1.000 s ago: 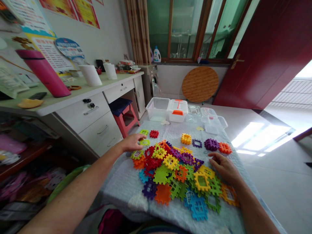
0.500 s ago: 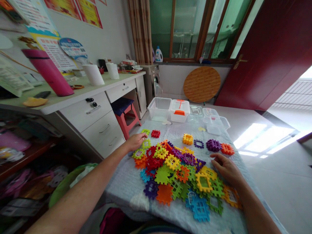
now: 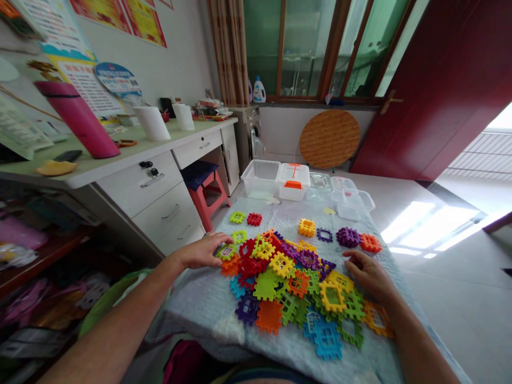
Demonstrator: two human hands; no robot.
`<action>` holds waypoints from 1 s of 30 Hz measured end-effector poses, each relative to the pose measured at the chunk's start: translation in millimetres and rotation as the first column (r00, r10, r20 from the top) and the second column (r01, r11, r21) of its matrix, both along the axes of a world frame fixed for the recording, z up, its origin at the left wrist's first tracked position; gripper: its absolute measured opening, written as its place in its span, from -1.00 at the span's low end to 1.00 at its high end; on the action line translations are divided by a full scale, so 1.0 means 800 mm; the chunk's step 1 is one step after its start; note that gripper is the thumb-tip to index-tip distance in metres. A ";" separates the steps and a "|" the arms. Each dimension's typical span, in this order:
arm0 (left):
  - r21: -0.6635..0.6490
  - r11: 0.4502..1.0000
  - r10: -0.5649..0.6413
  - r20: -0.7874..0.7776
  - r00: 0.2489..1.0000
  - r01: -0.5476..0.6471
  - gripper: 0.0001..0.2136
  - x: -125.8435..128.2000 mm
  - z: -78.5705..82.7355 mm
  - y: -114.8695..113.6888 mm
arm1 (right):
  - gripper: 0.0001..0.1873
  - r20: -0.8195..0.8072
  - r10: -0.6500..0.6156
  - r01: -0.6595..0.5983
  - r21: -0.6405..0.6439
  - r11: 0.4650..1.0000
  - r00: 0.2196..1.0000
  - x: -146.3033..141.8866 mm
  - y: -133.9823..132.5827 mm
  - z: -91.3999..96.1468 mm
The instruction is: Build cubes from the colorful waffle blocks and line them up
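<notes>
Grasping appears to be the step: left hand [image 3: 207,249] is bracketing a lime-green piece [image 3: 226,252] edging the pile [image 3: 280,277] on the table [image 3: 194,305], digits apart, contact uncertain. Right hand [image 3: 367,271] is staying empty alongside, fingers parted. Lifting would be requiring a rim pinch.

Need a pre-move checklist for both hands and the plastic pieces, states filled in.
1. Left hand at a piece: ok, it is at the lime piece on the left edge of the pile.
2. Left grip firm: cannot tell from this angle.
3. Right hand free: ok, nothing visible in it; it is open beside the pile.
4. Purple stack apart from the pile: ok.
5. Gap between the purple stack and orange stack: not ok, none shows.
6. Lid on the orange-clasped box: ok, on top.
</notes>
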State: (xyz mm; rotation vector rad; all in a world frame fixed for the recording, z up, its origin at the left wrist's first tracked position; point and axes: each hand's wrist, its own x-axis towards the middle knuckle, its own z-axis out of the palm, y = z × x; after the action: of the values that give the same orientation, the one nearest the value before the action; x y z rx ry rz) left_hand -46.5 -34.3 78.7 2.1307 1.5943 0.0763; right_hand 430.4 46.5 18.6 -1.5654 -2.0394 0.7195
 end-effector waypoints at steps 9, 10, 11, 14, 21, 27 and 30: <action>-0.027 0.999 -0.022 0.015 1.000 0.022 -0.51 -0.005 -0.014 0.015 | -0.60 0.020 -0.015 0.015 0.001 1.000 1.000 -0.003 -0.003 0.002; -0.017 1.000 -0.023 0.014 1.000 0.023 -0.53 -0.006 -0.014 0.015 | -0.61 0.018 -0.016 0.016 0.003 1.000 1.000 -0.003 -0.003 0.002; -0.009 1.000 -0.018 0.014 1.000 0.018 -0.54 -0.008 -0.014 0.015 | -0.61 0.016 -0.018 0.018 0.007 1.000 1.000 -0.003 -0.003 0.003; 0.012 0.998 0.057 0.047 0.997 -0.058 -0.56 -0.012 -0.009 0.017 | -0.62 0.016 -0.021 0.020 0.019 1.000 1.000 -0.003 -0.004 0.003; 0.195 0.963 0.186 0.018 0.982 -0.186 -0.47 0.003 0.002 0.042 | -0.62 0.005 -0.015 0.015 0.013 1.000 1.000 0.000 -0.002 0.000; 0.259 0.947 0.248 -0.208 0.946 -0.192 -0.51 0.031 -0.005 0.063 | -0.62 0.025 0.001 -0.001 0.008 1.000 1.000 0.002 0.000 -0.004; 0.239 0.952 0.247 -0.232 0.941 -0.191 -0.52 0.037 -0.010 0.069 | -0.62 0.028 0.013 -0.014 0.006 1.000 1.000 0.003 0.001 -0.003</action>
State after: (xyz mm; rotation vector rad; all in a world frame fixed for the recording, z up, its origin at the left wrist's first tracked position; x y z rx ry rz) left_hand -16.7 20.9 71.0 2.1827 2.0596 0.0429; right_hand 432.5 47.1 15.8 -1.5679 -2.0722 0.6995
